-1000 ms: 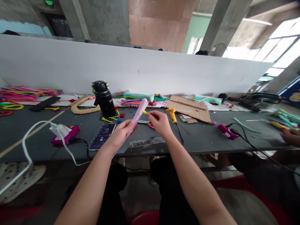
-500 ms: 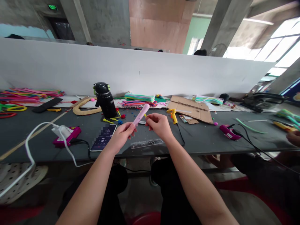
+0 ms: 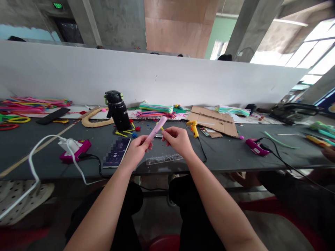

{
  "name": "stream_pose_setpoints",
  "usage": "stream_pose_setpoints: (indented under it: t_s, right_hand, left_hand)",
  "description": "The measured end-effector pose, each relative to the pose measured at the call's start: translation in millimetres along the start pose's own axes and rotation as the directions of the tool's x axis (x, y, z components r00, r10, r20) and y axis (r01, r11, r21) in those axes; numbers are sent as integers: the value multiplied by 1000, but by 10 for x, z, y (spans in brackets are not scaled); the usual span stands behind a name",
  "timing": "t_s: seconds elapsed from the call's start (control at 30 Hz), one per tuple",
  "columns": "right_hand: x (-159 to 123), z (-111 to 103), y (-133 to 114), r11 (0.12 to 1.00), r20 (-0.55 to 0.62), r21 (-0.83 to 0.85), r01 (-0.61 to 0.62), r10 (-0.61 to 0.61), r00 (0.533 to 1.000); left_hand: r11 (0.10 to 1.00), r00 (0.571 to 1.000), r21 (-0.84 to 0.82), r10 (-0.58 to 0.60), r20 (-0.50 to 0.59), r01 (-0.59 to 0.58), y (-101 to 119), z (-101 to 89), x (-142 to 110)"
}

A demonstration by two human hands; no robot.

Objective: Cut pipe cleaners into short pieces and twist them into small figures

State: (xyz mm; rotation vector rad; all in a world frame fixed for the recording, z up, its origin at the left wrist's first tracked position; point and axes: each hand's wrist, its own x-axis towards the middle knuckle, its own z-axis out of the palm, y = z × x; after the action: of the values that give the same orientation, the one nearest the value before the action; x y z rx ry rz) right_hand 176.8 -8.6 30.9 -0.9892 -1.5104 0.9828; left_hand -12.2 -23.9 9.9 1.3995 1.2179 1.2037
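My left hand (image 3: 138, 148) is closed around the lower end of a smooth, pale pink rod-like thing (image 3: 158, 127) with a rounded tip. The rod slants up and to the right above the table; I cannot tell its exact kind. Close by on the right, my right hand (image 3: 178, 139) pinches a short yellow fuzzy stem (image 3: 162, 128) that looks like pipe cleaner. Its tip is beside the rod, and whether they touch is unclear. Under the hands lies a clear ruler (image 3: 163, 159). A yellow glue gun (image 3: 193, 128) rests just right of my right hand.
A black bottle (image 3: 117, 111) stands behind a phone (image 3: 116, 153). Purple power blocks (image 3: 75, 151) with cables lie left and right. Cardboard (image 3: 214, 122) and bundles of pipe cleaners (image 3: 157, 107) line the white partition (image 3: 157, 76). Another person's hand (image 3: 328, 151) is at the right edge.
Both hands keep nearly the same pose on the pink rod and the yellow stem. The view has shifted very slightly; nothing was taken up or let go.
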Motion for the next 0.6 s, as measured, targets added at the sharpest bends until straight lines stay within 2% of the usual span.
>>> stream_pose_setpoints:
  t_s: [0.47, 0.6]
  right_hand:
    - [-17, -16, 25, 1000, 0, -28, 6, -6, 1000]
    - [-10, -28, 28, 999, -15, -39, 25, -26, 1000]
  left_hand:
    - [1000, 1000, -25, -15, -12, 14, -41, -8, 27]
    - [994, 997, -86, -71, 32, 74, -17, -70, 19]
